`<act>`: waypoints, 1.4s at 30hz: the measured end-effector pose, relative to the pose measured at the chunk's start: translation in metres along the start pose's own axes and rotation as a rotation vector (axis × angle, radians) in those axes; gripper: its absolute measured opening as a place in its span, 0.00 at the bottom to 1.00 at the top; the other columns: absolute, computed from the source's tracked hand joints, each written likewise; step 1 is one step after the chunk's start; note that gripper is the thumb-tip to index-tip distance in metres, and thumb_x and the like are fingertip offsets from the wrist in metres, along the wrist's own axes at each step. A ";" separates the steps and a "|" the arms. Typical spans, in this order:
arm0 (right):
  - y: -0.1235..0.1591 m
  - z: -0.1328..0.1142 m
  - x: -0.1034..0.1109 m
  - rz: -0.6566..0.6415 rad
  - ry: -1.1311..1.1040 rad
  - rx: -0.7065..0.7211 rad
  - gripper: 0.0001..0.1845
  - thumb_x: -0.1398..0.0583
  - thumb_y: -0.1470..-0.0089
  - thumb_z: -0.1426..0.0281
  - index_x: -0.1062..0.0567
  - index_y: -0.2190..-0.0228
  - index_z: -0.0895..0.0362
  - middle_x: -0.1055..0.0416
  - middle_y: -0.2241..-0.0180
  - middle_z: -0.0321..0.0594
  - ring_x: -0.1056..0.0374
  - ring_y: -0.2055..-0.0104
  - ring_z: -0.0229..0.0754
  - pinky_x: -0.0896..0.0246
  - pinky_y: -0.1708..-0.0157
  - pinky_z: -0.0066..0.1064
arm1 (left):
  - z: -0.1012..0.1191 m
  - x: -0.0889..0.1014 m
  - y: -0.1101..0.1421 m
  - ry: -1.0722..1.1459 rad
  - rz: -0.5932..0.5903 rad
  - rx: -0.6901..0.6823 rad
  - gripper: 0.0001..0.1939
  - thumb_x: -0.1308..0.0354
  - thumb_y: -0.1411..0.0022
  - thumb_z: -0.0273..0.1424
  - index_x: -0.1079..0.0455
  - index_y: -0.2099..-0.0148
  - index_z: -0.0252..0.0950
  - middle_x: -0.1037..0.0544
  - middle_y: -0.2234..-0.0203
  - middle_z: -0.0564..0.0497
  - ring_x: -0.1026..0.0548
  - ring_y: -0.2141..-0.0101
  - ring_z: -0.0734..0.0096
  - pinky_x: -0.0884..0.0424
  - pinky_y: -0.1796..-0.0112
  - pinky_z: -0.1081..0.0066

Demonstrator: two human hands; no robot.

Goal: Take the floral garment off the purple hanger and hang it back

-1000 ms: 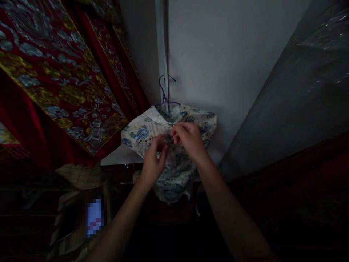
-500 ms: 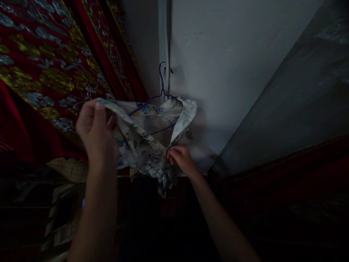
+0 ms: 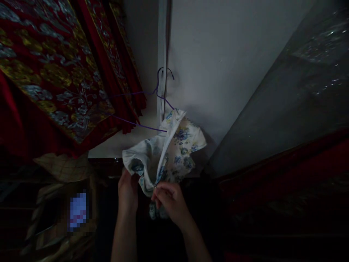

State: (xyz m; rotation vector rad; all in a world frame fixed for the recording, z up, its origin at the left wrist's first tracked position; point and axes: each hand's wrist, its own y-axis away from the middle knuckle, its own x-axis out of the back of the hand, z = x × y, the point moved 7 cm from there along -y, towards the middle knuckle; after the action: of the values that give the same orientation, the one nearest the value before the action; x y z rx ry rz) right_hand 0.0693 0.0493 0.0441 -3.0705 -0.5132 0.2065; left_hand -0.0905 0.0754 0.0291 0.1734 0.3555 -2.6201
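Note:
A small white garment with a blue flower print (image 3: 174,149) hangs partly off a thin purple wire hanger (image 3: 152,95), whose hook sits on a white vertical strip on the wall. The hanger's left arm is bare and sticks out to the left. My left hand (image 3: 128,191) grips the garment's lower left edge with closed fingers. My right hand (image 3: 169,200) pinches the cloth at the bottom of its open front seam.
Red hangings with gold and silver embroidery (image 3: 54,72) fill the upper left. A white wall (image 3: 223,62) is behind the hanger. A grey plastic-covered surface (image 3: 294,91) slopes at the right. Dark furniture and woven items (image 3: 62,171) lie low on the left.
My left hand dropped from high on the left to the garment's lower edge. The garment slid off the hanger's left arm and now hangs lower; my right hand moved down with it.

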 end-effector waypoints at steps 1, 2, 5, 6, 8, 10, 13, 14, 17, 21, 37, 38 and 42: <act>0.002 0.006 0.008 0.044 -0.005 -0.018 0.17 0.41 0.49 0.60 0.28 0.82 0.56 0.38 0.86 0.33 0.45 0.83 0.33 0.52 0.80 0.26 | 0.003 -0.002 0.004 0.078 0.031 0.004 0.13 0.44 0.38 0.43 0.32 0.65 0.37 0.24 0.71 0.48 0.24 0.65 0.65 0.26 0.62 0.67; 0.004 0.013 0.017 0.107 -0.018 -0.035 0.17 0.40 0.50 0.59 0.29 0.84 0.56 0.39 0.86 0.33 0.45 0.83 0.33 0.52 0.80 0.27 | 0.009 -0.002 0.007 0.182 0.071 0.007 0.13 0.42 0.39 0.43 0.33 0.65 0.37 0.25 0.71 0.49 0.25 0.67 0.67 0.27 0.63 0.68; 0.007 0.031 0.047 0.347 -0.057 -0.051 0.19 0.36 0.54 0.55 0.30 0.83 0.55 0.37 0.82 0.35 0.43 0.79 0.37 0.47 0.78 0.29 | 0.033 -0.007 0.015 0.484 0.103 0.040 0.12 0.38 0.42 0.40 0.33 0.63 0.38 0.25 0.69 0.52 0.26 0.67 0.69 0.28 0.64 0.72; 0.007 0.035 0.055 0.409 -0.056 -0.035 0.20 0.35 0.54 0.52 0.28 0.82 0.54 0.35 0.80 0.36 0.41 0.77 0.38 0.44 0.75 0.30 | 0.041 -0.011 0.018 0.544 0.074 0.057 0.11 0.37 0.42 0.38 0.34 0.63 0.38 0.25 0.67 0.52 0.26 0.66 0.69 0.28 0.65 0.73; 0.006 0.038 0.063 0.465 -0.054 0.014 0.23 0.36 0.51 0.47 0.25 0.78 0.53 0.31 0.75 0.38 0.36 0.71 0.43 0.37 0.68 0.33 | 0.055 -0.024 0.028 0.560 -0.031 0.081 0.10 0.37 0.40 0.37 0.34 0.63 0.39 0.25 0.65 0.51 0.26 0.65 0.67 0.28 0.64 0.72; 0.002 0.037 0.061 0.437 -0.107 0.048 0.26 0.38 0.49 0.42 0.21 0.72 0.52 0.27 0.69 0.41 0.31 0.62 0.47 0.34 0.58 0.36 | 0.061 -0.041 0.042 0.481 -0.174 0.087 0.12 0.39 0.38 0.40 0.35 0.64 0.39 0.26 0.65 0.50 0.26 0.64 0.65 0.28 0.65 0.70; 0.001 0.036 0.050 0.345 -0.325 0.001 0.34 0.41 0.51 0.35 0.19 0.62 0.50 0.23 0.62 0.43 0.29 0.52 0.52 0.34 0.49 0.42 | 0.060 -0.068 0.066 0.231 -0.423 0.055 0.17 0.47 0.32 0.46 0.33 0.66 0.38 0.25 0.64 0.46 0.25 0.63 0.61 0.27 0.63 0.66; 0.001 0.033 0.047 0.323 -0.400 -0.021 0.36 0.43 0.52 0.33 0.19 0.61 0.49 0.22 0.63 0.43 0.28 0.52 0.53 0.34 0.50 0.44 | 0.061 -0.075 0.073 0.135 -0.493 0.027 0.18 0.49 0.30 0.47 0.32 0.66 0.39 0.24 0.64 0.46 0.25 0.62 0.60 0.27 0.61 0.64; 0.006 0.017 0.042 0.250 -0.512 -0.058 0.38 0.45 0.53 0.31 0.19 0.63 0.48 0.21 0.65 0.45 0.26 0.53 0.56 0.32 0.53 0.46 | 0.065 -0.084 0.084 -0.066 -0.621 -0.074 0.14 0.50 0.28 0.41 0.27 0.56 0.41 0.23 0.58 0.44 0.24 0.55 0.57 0.28 0.51 0.60; 0.010 -0.013 0.033 0.029 -0.432 -0.077 0.34 0.32 0.58 0.40 0.20 0.58 0.50 0.22 0.63 0.44 0.26 0.57 0.52 0.31 0.56 0.41 | 0.081 -0.065 0.062 -0.172 -0.496 -0.295 0.21 0.42 0.31 0.36 0.34 0.38 0.44 0.28 0.42 0.42 0.34 0.37 0.53 0.40 0.38 0.54; -0.129 -0.129 0.110 0.299 0.289 0.447 0.28 0.40 0.56 0.74 0.23 0.50 0.53 0.24 0.69 0.33 0.33 0.69 0.39 0.37 0.66 0.28 | 0.060 0.007 -0.037 -0.786 -0.729 -0.328 0.12 0.43 0.34 0.41 0.22 0.61 0.40 0.18 0.68 0.47 0.21 0.67 0.59 0.29 0.64 0.70; -0.147 -0.120 0.111 0.267 0.285 0.401 0.28 0.40 0.56 0.74 0.23 0.51 0.53 0.25 0.71 0.31 0.33 0.69 0.39 0.37 0.66 0.28 | 0.065 0.012 -0.043 -0.841 -0.712 -0.353 0.13 0.45 0.33 0.41 0.23 0.61 0.41 0.19 0.68 0.47 0.21 0.67 0.60 0.30 0.65 0.71; -0.187 -0.098 0.115 0.200 0.444 0.317 0.10 0.43 0.58 0.74 0.22 0.73 0.57 0.28 0.77 0.32 0.34 0.70 0.39 0.41 0.66 0.27 | 0.067 0.027 -0.064 -1.085 -0.682 -0.380 0.09 0.46 0.35 0.36 0.24 0.61 0.42 0.22 0.74 0.49 0.23 0.71 0.61 0.34 0.68 0.71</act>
State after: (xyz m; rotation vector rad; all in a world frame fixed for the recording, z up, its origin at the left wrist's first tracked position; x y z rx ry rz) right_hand 0.1302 0.2638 0.1348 -2.7265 -0.1347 -0.3508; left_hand -0.1483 0.0985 0.1022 -1.6606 0.5431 -2.6962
